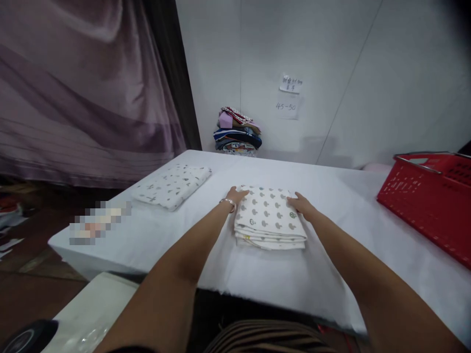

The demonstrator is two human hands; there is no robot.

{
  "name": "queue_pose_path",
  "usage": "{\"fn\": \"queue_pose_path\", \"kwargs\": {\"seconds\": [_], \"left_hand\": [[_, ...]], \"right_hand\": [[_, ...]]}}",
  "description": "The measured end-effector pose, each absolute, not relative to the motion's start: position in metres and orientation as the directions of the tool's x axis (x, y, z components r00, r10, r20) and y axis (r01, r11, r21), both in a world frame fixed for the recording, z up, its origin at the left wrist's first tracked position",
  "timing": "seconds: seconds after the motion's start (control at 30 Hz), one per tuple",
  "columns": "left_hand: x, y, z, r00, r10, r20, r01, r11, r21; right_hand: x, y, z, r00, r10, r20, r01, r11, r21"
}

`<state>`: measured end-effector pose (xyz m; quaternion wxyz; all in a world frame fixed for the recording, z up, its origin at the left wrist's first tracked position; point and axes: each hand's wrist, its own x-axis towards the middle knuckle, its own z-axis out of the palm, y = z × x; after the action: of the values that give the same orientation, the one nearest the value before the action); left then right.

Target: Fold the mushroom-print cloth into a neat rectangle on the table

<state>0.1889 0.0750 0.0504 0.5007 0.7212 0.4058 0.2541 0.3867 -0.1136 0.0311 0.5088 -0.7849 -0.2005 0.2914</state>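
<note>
On the left of the white-covered table (272,267), a folded print cloth (171,186) is lying slantwise, its long axis running toward the far right. At mid-table, the left hand (237,195) is touching the far left edge of a folded mushroom-print cloth (268,211). Its layered folds are facing the person; nearly square, it is showing no clear long axis. The right hand (302,203) is touching its right edge. Whether either hand is pinching fabric, I cannot tell. A red basket (427,206) is standing farther right.
</note>
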Motion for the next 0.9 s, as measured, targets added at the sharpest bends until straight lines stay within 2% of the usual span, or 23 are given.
{"fn": "queue_pose_path", "kwargs": {"seconds": [0.13,0.23,0.43,0.5,0.57,0.63,0.7,0.8,0.9], "left_hand": [[0.168,0.055,0.023,0.580,0.810,-0.092,0.406,-0.189,0.894],[0.143,0.034,0.010,0.639,0.768,0.038,0.399,-0.373,0.838],[0.100,-0.001,0.001,0.707,0.591,0.390,0.290,-0.744,0.603],[0.094,-0.009,0.003,0.753,0.473,0.457,0.233,-0.842,0.487],[0.093,-0.013,0.008,0.815,0.349,0.463,0.184,-0.913,0.364],[0.094,-0.014,0.013,0.859,0.279,0.429,0.170,-0.946,0.275],[0.097,-0.015,0.018,0.885,0.238,0.400,0.156,-0.961,0.227],[0.101,-0.016,0.024,0.917,0.175,0.359,0.111,-0.975,0.192],[0.105,-0.016,0.029,0.937,0.131,0.323,0.081,-0.983,0.164]], "right_hand": [[0.370,-0.140,0.007,0.749,0.640,-0.173,0.118,-0.385,-0.916],[0.356,-0.167,0.001,0.749,0.650,-0.126,0.147,-0.349,-0.925],[0.331,-0.210,-0.005,0.766,0.640,-0.056,0.131,-0.241,-0.962],[0.328,-0.218,-0.008,0.789,0.615,-0.020,0.158,-0.234,-0.959],[0.325,-0.224,-0.008,0.797,0.597,0.088,0.269,-0.220,-0.938],[0.322,-0.230,-0.007,0.735,0.628,0.254,0.458,-0.185,-0.869],[0.320,-0.234,-0.003,0.602,0.698,0.389,0.646,-0.138,-0.751],[0.317,-0.236,0.004,0.403,0.793,0.457,0.821,-0.093,-0.564],[0.318,-0.232,0.010,0.222,0.861,0.458,0.926,-0.040,-0.374]]}}
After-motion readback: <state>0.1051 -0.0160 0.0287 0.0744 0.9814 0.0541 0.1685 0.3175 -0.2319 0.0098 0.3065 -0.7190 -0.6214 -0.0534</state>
